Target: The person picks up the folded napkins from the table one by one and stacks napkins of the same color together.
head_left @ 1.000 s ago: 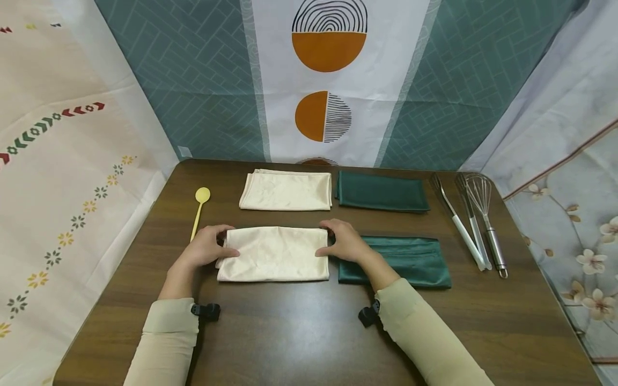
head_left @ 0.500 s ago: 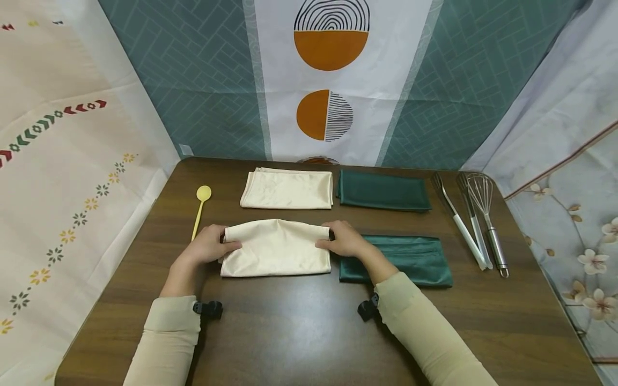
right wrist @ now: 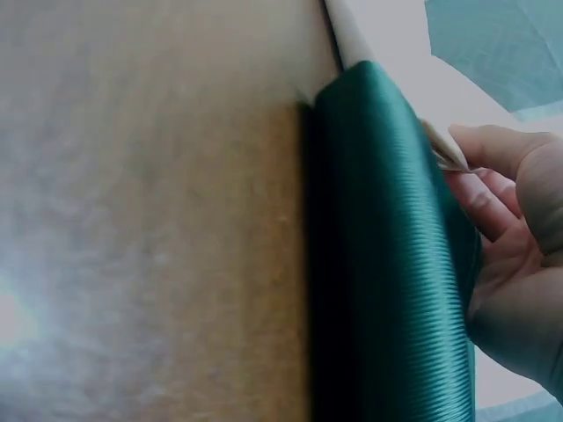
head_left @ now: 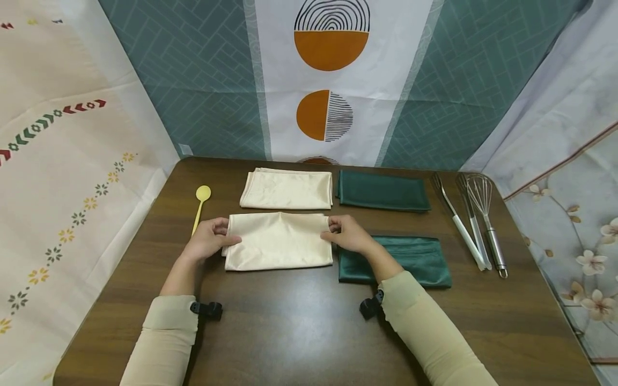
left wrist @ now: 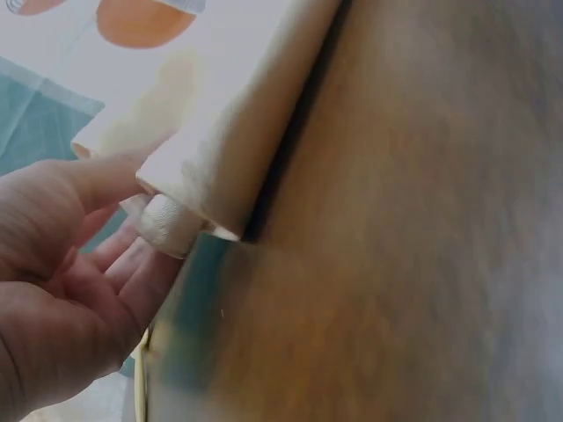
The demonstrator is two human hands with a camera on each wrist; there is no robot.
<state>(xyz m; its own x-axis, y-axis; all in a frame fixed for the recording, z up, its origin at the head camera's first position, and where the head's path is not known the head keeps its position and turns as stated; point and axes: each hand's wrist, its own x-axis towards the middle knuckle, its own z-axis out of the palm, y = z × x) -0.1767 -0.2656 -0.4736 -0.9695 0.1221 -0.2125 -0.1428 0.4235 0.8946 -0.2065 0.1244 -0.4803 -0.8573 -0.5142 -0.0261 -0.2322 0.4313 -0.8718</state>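
A folded cream satin cloth lies between my two hands in the head view. My left hand pinches its left edge, thumb on top and fingers beneath; the left wrist view shows the cloth's folded layers at the fingers of my left hand. At the opposite edge my right hand pinches the cloth's right side. In the right wrist view my right hand has the cream corner between thumb and fingers, just beyond a folded green satin cloth.
Behind lie another folded cream cloth and a folded dark green cloth. A yellow spoon is at the left. On the right of the brown table are a whisk and two white-handled utensils.
The hands have taken hold of the cream cloth's sides. Its back edge rose into a peak and has flattened, and the cloth has shifted a little away, toward the back cream cloth.
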